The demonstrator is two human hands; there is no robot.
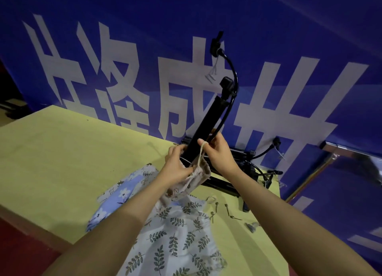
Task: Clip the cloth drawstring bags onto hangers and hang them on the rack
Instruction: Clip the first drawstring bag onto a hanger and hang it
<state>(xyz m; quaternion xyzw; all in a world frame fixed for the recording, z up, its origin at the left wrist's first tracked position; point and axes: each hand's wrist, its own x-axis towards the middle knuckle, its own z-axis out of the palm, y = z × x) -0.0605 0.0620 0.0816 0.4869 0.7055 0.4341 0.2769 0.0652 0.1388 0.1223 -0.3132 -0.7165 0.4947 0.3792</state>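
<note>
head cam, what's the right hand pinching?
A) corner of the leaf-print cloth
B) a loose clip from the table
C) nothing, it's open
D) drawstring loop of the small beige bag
D: the right hand pinches the cord loop that rises from the small beige bag, which the left hand grips; the loose clips and leaf-print cloth lie untouched on the table.

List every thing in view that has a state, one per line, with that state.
Small beige cloth drawstring bag: lifted off the table, mouth gathered.
Beige drawstring cord: pulled up taut.
Left hand: grips the bag.
Right hand: pinches the cord.
Leaf-print white cloth bag: lying flat.
Blue floral cloth bag: lying crumpled.
Black stand: leaning, unused.
Small metal clips: loose on yellow table.
</note>
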